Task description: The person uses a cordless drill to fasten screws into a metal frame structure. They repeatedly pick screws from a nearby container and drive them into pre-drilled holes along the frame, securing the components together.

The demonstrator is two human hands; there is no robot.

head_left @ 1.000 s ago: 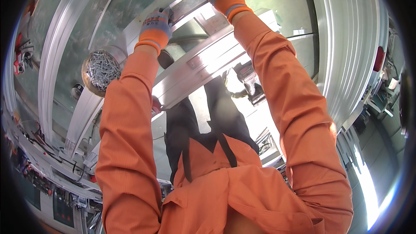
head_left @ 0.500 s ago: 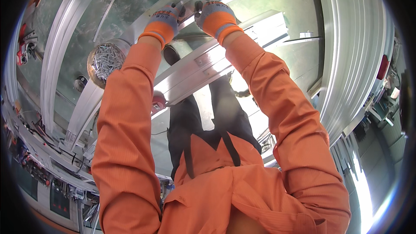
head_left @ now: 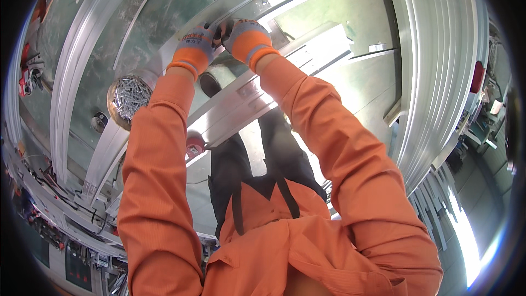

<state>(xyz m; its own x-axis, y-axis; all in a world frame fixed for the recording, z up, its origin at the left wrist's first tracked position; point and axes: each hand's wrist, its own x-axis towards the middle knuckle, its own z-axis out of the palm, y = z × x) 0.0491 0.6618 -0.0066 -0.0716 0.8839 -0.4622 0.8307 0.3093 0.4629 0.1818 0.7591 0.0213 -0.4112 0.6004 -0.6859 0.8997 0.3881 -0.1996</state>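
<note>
My left hand (head_left: 195, 49) and my right hand (head_left: 246, 39), in grey gloves with orange cuffs, meet over a silvery metal profile (head_left: 241, 1) at the far middle. Their fingers are bent in and nearly touch; whatever they pinch is too small and hidden to name. A second pale metal profile (head_left: 227, 111) lies slantwise between my forearms, nearer to me. Left of my left wrist, a round container (head_left: 113, 111) holds many loose screws (head_left: 131, 96). A short cylinder with a dark open end (head_left: 210, 84) stands just below my hands.
A red tape measure (head_left: 195, 145) sits by the near profile's left end. Long stacked metal profiles (head_left: 438, 77) run down the right, and more long profiles (head_left: 76, 66) lie at the left. A small dark round object (head_left: 99, 121) is beside the screw container.
My right hand has moved left and toward me, closing the gap to my left hand. My left hand has come slightly nearer and to the left.
</note>
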